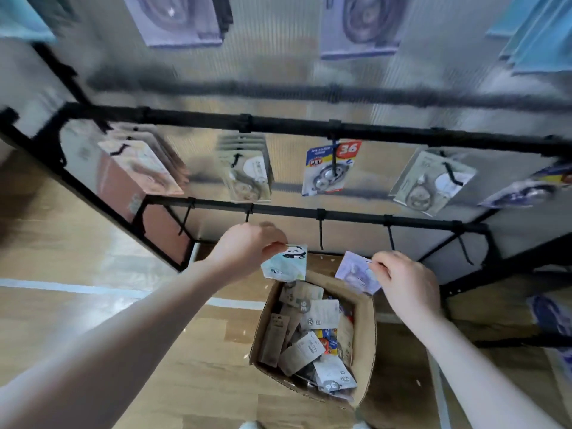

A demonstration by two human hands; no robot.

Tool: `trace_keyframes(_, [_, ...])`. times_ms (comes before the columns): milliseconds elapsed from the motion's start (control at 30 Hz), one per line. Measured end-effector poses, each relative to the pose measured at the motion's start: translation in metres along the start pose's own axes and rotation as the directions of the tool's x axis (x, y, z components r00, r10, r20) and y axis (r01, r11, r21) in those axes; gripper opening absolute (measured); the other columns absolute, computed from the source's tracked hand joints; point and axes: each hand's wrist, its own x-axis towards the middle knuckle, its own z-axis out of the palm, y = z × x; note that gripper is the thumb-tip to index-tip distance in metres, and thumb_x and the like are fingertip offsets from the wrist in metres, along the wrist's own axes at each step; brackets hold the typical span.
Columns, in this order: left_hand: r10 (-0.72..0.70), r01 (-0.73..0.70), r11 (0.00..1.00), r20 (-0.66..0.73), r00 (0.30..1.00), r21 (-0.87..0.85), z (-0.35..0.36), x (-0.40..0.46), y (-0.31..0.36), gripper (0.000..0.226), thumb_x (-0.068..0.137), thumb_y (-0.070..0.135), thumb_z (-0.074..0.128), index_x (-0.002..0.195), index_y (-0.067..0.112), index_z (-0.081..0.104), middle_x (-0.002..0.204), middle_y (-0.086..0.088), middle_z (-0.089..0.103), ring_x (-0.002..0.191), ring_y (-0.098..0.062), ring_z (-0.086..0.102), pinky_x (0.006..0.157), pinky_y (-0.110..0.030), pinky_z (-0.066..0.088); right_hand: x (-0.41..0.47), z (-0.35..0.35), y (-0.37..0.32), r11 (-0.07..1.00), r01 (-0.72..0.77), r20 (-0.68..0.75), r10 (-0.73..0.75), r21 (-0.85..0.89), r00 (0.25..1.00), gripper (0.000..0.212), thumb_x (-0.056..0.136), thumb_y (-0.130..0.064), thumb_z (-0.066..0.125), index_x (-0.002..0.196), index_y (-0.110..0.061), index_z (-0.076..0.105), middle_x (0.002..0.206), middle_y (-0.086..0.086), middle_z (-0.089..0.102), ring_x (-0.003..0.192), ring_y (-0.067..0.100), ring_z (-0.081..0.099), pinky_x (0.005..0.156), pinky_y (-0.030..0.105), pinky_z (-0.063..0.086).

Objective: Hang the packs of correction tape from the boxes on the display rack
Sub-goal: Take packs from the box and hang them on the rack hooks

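Note:
My left hand (247, 247) pinches a pale blue panda pack of correction tape (286, 261) by its top edge, just below the lowest black bar (349, 216) of the display rack. My right hand (402, 281) pinches a lilac pack (356, 272) at the same height, to the right. Both packs hang above an open cardboard box (266, 332) on the floor, filled with several more packs (312, 335). Empty black hooks (321, 235) stick out from the lowest bar near both hands.
On the middle bar (294, 123) hang packs: a beige stack (139, 164) at left, a white pack (247, 173), a blue-and-red "36" pack (329, 168) and a tilted pack (431, 181). Larger packs hang higher up. The floor is wood with a white line (77, 287).

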Motion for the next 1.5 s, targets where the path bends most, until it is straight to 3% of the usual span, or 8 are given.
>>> trace_keyframes(200, [0.007,0.0,0.999,-0.145,0.989,0.049,-0.102,-0.027,0.036,0.014,0.086,0.027,0.064,0.091,0.015,0.071,0.087,-0.001,0.07,0.074,-0.024,0.065,0.061,-0.026,0.046,0.017,-0.092,-0.052,0.997,0.062,-0.132,-0.054,0.052,0.99,0.007,0.08,-0.009,0.068,0.077,-0.015,0.067,0.073,0.002,0.067,0.059,0.03,0.061,0.047,0.025,0.033])
trace_keyframes(367, [0.043,-0.022,0.994,-0.204,0.978,0.105,-0.188,-0.037,0.052,0.031,0.083,0.039,0.049,0.089,0.018,0.071,0.087,0.001,0.07,0.075,-0.024,0.065,0.062,-0.029,0.05,0.039,-0.162,-0.101,0.991,0.123,-0.236,-0.108,0.053,0.966,0.006,0.079,-0.007,0.07,0.078,-0.013,0.07,0.074,0.004,0.069,0.062,0.03,0.063,0.052,0.024,0.031])
trace_keyframes(700, [0.099,-0.038,0.985,-0.365,0.926,0.169,-0.3,-0.05,0.087,0.017,0.089,0.028,0.06,0.092,0.016,0.071,0.087,0.002,0.067,0.075,-0.017,0.06,0.062,-0.023,0.037,0.066,-0.264,-0.165,0.973,0.226,-0.241,-0.208,0.052,0.948,0.014,0.088,-0.026,0.062,0.086,-0.013,0.068,0.076,-0.002,0.068,0.061,0.014,0.057,0.05,0.023,0.042])
trace_keyframes(1033, [0.146,-0.075,0.982,-0.449,0.882,0.171,-0.345,-0.046,0.111,0.016,0.087,0.025,0.063,0.092,0.014,0.074,0.09,0.004,0.069,0.077,-0.015,0.062,0.068,-0.025,0.047,0.108,-0.311,-0.181,0.951,0.273,-0.364,-0.206,0.143,0.908,0.013,0.087,-0.022,0.063,0.088,-0.012,0.072,0.082,0.001,0.071,0.067,0.019,0.06,0.054,0.024,0.038])
trace_keyframes(1200, [0.152,-0.088,0.984,-0.488,0.86,0.153,-0.346,-0.039,0.105,0.009,0.083,0.022,0.069,0.089,0.017,0.074,0.086,0.011,0.067,0.077,0.006,0.052,0.066,-0.009,0.036,0.135,-0.304,-0.175,0.948,0.289,-0.363,-0.226,0.131,0.904,0.012,0.088,-0.018,0.062,0.091,-0.011,0.072,0.084,0.002,0.071,0.065,0.017,0.058,0.05,0.021,0.033])
trace_keyframes(1300, [0.147,-0.079,0.984,-0.492,0.858,0.157,-0.344,-0.033,0.104,0.01,0.079,0.025,0.067,0.085,0.02,0.073,0.08,0.018,0.063,0.08,0.014,0.043,0.061,-0.01,0.039,0.15,-0.295,-0.168,0.934,0.32,-0.367,-0.245,0.16,0.898,0.011,0.087,-0.014,0.064,0.092,-0.01,0.073,0.084,0.003,0.072,0.065,0.018,0.061,0.053,0.021,0.034])
trace_keyframes(1433, [0.122,-0.05,0.986,-0.47,0.874,0.161,-0.34,-0.022,0.103,0.016,0.08,0.031,0.063,0.086,0.021,0.073,0.083,0.011,0.069,0.073,0.01,0.048,0.062,-0.011,0.041,0.163,-0.287,-0.163,0.912,0.372,-0.391,-0.282,0.176,0.876,0.008,0.082,-0.007,0.069,0.089,-0.007,0.074,0.081,0.004,0.072,0.063,0.019,0.064,0.053,0.01,0.032])
trace_keyframes(1500, [0.068,-0.012,0.991,-0.439,0.896,0.131,-0.339,-0.014,0.102,0.018,0.084,0.033,0.062,0.091,0.02,0.073,0.088,0.009,0.069,0.074,0.001,0.058,0.066,-0.017,0.046,0.169,-0.286,-0.161,0.894,0.415,-0.387,-0.328,0.169,0.862,0.01,0.079,-0.005,0.072,0.089,-0.007,0.074,0.081,0.004,0.073,0.065,0.02,0.067,0.055,0.016,0.039])
